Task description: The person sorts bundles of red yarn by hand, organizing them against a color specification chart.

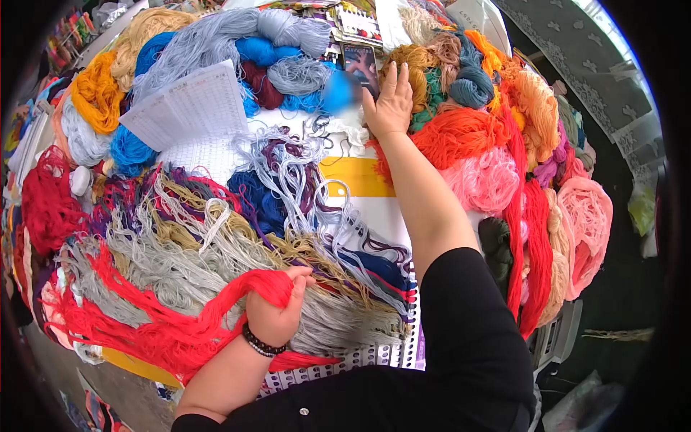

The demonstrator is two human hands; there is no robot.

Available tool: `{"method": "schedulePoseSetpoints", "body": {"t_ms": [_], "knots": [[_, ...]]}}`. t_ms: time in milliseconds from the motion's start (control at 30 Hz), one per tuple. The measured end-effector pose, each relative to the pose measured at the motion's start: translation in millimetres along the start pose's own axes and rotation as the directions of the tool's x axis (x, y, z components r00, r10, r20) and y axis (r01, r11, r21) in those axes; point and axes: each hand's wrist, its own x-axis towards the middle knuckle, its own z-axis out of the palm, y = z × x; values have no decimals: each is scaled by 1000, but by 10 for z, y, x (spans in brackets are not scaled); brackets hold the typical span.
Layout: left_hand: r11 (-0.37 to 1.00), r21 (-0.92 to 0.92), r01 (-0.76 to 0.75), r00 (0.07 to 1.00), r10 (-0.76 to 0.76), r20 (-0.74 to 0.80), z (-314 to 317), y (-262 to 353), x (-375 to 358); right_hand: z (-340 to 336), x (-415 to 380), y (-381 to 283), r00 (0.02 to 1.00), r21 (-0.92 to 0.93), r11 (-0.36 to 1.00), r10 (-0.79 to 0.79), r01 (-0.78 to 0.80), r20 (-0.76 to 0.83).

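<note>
My left hand (277,308), with a beaded bracelet at the wrist, is closed around a hank of red thread (216,313). The red thread loops over the hand and trails left across a spread of grey, tan and purple threads (169,241). Those strands run to a white strip with punched holes (417,327). My right hand (390,101) reaches far forward with its fingers stretched, holding nothing I can see. Beside its thumb is a dark booklet or card with a picture (360,61). Mustard yarn (407,61) and an orange-red yarn heap (461,137) lie close to its right.
Paper sheets with printed grids (191,115) lean at the left, by blue yarn (133,151). Pale grey-blue hanks (216,47) are piled at the back. Pink yarn (482,180) and peach yarn (583,230) hang at the right edge. Pale lilac strands (288,169) tangle mid-table.
</note>
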Motion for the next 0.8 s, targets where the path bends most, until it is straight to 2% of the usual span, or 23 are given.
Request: {"method": "schedulePoseSetpoints", "body": {"t_ms": [67, 133, 200, 267, 300, 367, 467, 500, 533, 567, 600, 633, 667, 700, 733, 767, 800], "knots": [[999, 36, -15, 1000, 15, 5, -8, -1, 0, 12, 17, 55, 1000, 110, 994, 1, 2, -30], [999, 42, -16, 1000, 17, -24, -8, 4, -8, -12, 88, 98, 998, 335, 940, 63, -62, 8], [999, 37, -25, 999, 27, -47, 7, -8, -2, -208, 95, 15, 989, 538, 838, 140, -92, -49], [997, 71, -20, 998, 24, -63, 15, -4, -2, -562, -22, -136, 964, 664, 731, 261, -157, -59], [995, 93, -40, 997, 46, -69, 13, 0, -6, -725, -114, -206, 939, 726, 635, 340, -264, 45], [995, 97, -34, 996, 43, -84, 14, 33, -13, -1127, -340, -405, 943, 778, 569, 323, -265, 85], [995, 89, -37, 992, 48, -116, 29, 13, -35, -1559, -857, -613, 959, 750, 598, 206, -282, 197], [996, 71, -45, 993, 52, -104, 20, 29, -42, -1828, -1007, -795, 930, 788, 496, 160, -365, 330], [987, 105, -124, 977, 139, -160, 26, -22, -27, -1900, -1249, -892, 927, 834, 404, 137, -375, 350], [970, 145, -196, 952, 224, -209, 20, -66, -18, -2272, -1396, -1142, 878, 758, 454, 147, -469, 455], [998, 40, -51, 975, 59, -214, -13, -44, -43, -2311, -1648, -1181, 824, 722, 432, 100, -540, 557], [999, 25, -22, 959, 29, -284, -63, 55, -106, -2480, -1837, -1292, 739, 667, 424, 8, -613, 674], [992, 40, -117, 935, 124, -331, -135, 170, -164, -2541, -2043, -1339, 654, 615, 396, -48, -682, 755], [977, 59, -206, 902, 213, -375, -208, 244, -232, -2644, -2203, -1428, 637, 615, 317, -43, -722, 770], [973, 10, -232, 909, 220, -354, -299, 199, -316, -2760, -2335, -1510, 613, 605, 235, -44, -761, 789], [983, -174, -64, 967, 18, -256, -425, 387, -484, -2891, -2396, -1570, 576, 573, 206, -51, -793, 816], [936, -332, 121, 977, -171, -126, -595, 680, -666, -3018, -2418, -1637, 538, 540, 178, -61, -823, 841]]}}
